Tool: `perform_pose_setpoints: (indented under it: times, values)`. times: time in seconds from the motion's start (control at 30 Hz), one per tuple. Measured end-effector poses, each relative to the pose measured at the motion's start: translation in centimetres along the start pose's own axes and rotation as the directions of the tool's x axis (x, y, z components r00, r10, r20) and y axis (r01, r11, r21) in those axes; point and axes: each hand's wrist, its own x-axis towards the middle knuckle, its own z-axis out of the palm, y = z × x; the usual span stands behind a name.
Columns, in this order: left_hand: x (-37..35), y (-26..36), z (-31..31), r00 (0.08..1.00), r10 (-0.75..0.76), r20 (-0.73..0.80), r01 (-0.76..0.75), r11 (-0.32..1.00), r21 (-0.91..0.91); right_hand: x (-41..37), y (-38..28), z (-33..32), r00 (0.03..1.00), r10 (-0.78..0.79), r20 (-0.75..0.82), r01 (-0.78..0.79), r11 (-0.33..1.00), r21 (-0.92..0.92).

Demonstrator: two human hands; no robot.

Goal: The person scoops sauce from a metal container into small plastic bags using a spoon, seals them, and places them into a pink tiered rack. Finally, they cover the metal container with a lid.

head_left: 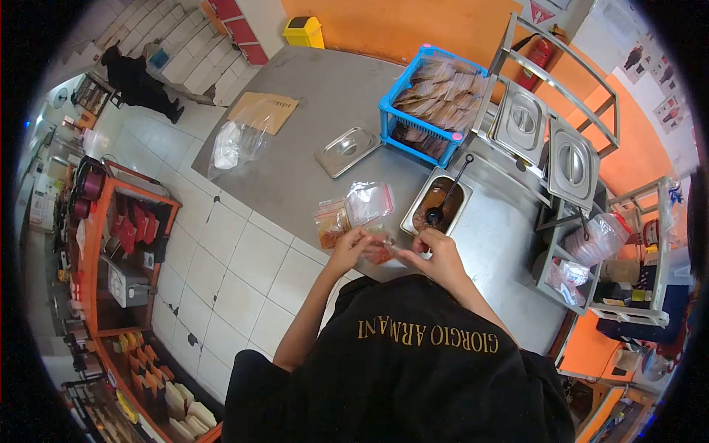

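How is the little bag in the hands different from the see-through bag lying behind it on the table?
The little bag has red-brown stuff inside, while the see-through bag looks almost empty. The little bag is pinched between the left hand and the right hand. The see-through bag lies loose on the metal counter, and nobody is touching it. The see-through bag also looks bigger. Both are clear plastic.

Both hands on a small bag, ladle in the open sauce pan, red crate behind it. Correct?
No. Head view shows the crate blue, not red. Left hand and right hand do hold the small bag; the ladle sits in the open sauce pan.
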Motion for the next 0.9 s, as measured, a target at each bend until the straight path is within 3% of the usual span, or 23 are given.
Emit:
perform_pose_setpoints:
  times: [0.03, 0.1, 0.13, 0.2, 0.23, 0.3, 0.33, 0.4, 0.43, 0.5, 0.6, 0.73, 0.8, 0.9]
  values:
    - [0.9, -1.2, -0.6, 1.0, -0.002, 0.0, 0.002, 1.0, 0.0, -0.2, 0.1, -0.2, 1.0, 0.002, 0.0, -0.002, 1.0, 0.001]
    - [3.1, -4.2, -2.2, 0.958, 0.261, -0.119, -0.192, 0.892, 0.41, -0.8, 0.3, -0.4, 0.998, 0.059, 0.012, -0.059, 0.998, -0.014]
    - [3.6, -5.0, -2.6, 0.959, 0.258, -0.12, -0.188, 0.892, 0.41, -1.3, 0.5, -0.4, 0.998, 0.062, 0.013, -0.062, 0.998, -0.012]
    - [4.3, -5.5, -2.9, 0.913, 0.359, -0.196, -0.089, 0.642, 0.761, -1.8, 1.0, -0.3, 0.994, 0.102, 0.035, -0.101, 0.994, -0.041]
    - [4.3, -5.3, -2.7, 0.913, 0.359, -0.193, -0.091, 0.642, 0.762, -2.1, 1.1, -0.2, 0.994, 0.103, 0.033, -0.102, 0.994, -0.041]
    - [4.2, -5.1, -2.0, 0.831, 0.532, -0.162, -0.129, 0.467, 0.875, -2.7, 1.2, 0.0, 0.992, 0.12, 0.042, -0.118, 0.992, -0.039]
    - [4.2, -5.1, -1.6, 0.833, 0.53, -0.159, -0.129, 0.466, 0.875, -2.9, 1.2, 0.1, 0.992, 0.123, 0.04, -0.122, 0.992, -0.038]
    - [4.0, -4.6, -0.6, 0.76, 0.646, -0.075, -0.101, 0.232, 0.968, -3.3, 1.3, 0.3, 0.988, 0.148, 0.054, -0.147, 0.989, -0.023]
    - [3.8, -4.2, -0.1, 0.763, 0.643, -0.075, -0.099, 0.231, 0.968, -3.5, 1.3, 0.5, 0.987, 0.151, 0.055, -0.15, 0.988, -0.02]
    - [3.4, -3.4, 0.7, 0.864, 0.491, -0.114, -0.06, 0.325, 0.944, -3.6, 1.4, 0.8, 0.986, 0.15, 0.076, -0.149, 0.989, -0.021]
    - [3.3, -3.5, 0.6, 0.893, 0.431, -0.13, -0.063, 0.406, 0.912, -3.5, 1.4, 0.9, 0.989, 0.121, 0.087, -0.119, 0.993, -0.021]
    - [3.3, -3.9, 0.4, 0.903, 0.417, -0.1, -0.042, 0.317, 0.947, -3.4, 1.6, 1.1, 0.987, 0.127, 0.099, -0.125, 0.992, -0.031]
    - [3.6, -3.9, 0.3, 0.951, 0.267, -0.157, -0.016, 0.549, 0.836, -3.4, 1.6, 1.1, 0.982, 0.149, 0.118, -0.146, 0.989, -0.031]
    - [2.6, -2.8, 0.5, 0.93, 0.349, -0.112, -0.104, 0.544, 0.833, -3.5, 1.7, 1.1, 0.981, 0.156, 0.119, -0.156, 0.988, -0.013]
